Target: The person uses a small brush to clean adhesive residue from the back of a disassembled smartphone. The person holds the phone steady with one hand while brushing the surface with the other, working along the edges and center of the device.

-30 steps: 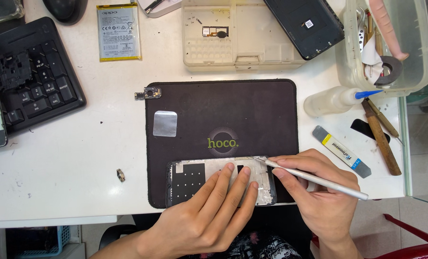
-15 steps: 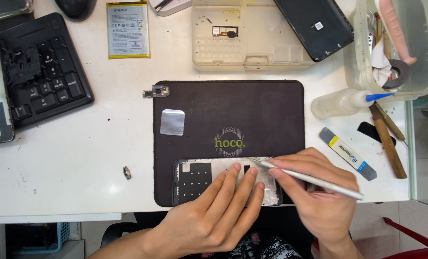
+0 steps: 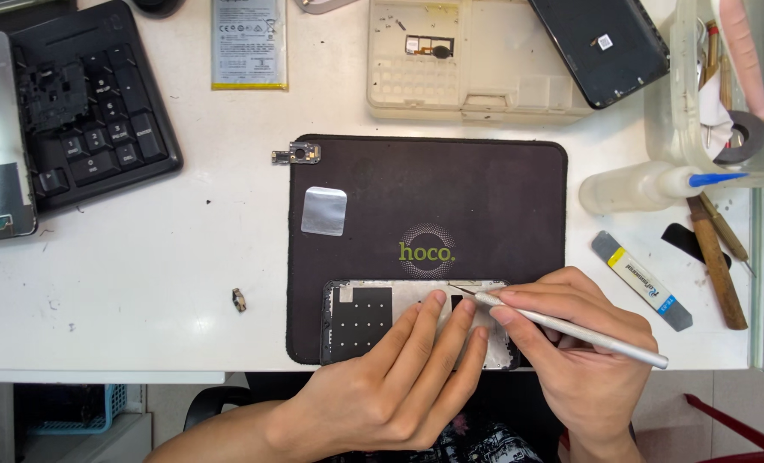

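An opened phone frame (image 3: 373,319) lies at the near edge of a black work mat (image 3: 467,197). My left hand (image 3: 390,386) presses flat on the frame, fingers together. My right hand (image 3: 592,360) holds a thin silver metal tool (image 3: 570,329) like a pen, its tip touching the frame's upper edge near the middle. A small silver foil square (image 3: 323,210) lies on the mat's left part. A little camera module (image 3: 297,155) sits at the mat's top left corner.
On the white table: a black keypad (image 3: 90,120) and a phone screen (image 3: 0,171) at left, a phone battery (image 3: 249,43), a beige parts tray (image 3: 476,60), a black back cover (image 3: 600,43), a squeeze bottle (image 3: 639,187), a grey pry tool (image 3: 641,279), wooden-handled tools (image 3: 716,257), a clear bin (image 3: 725,86), a tiny part (image 3: 239,299).
The view has shifted a little, so everything sits lower and to the right in frame. Both hands stay on the phone frame, the tool tip at the same spot.
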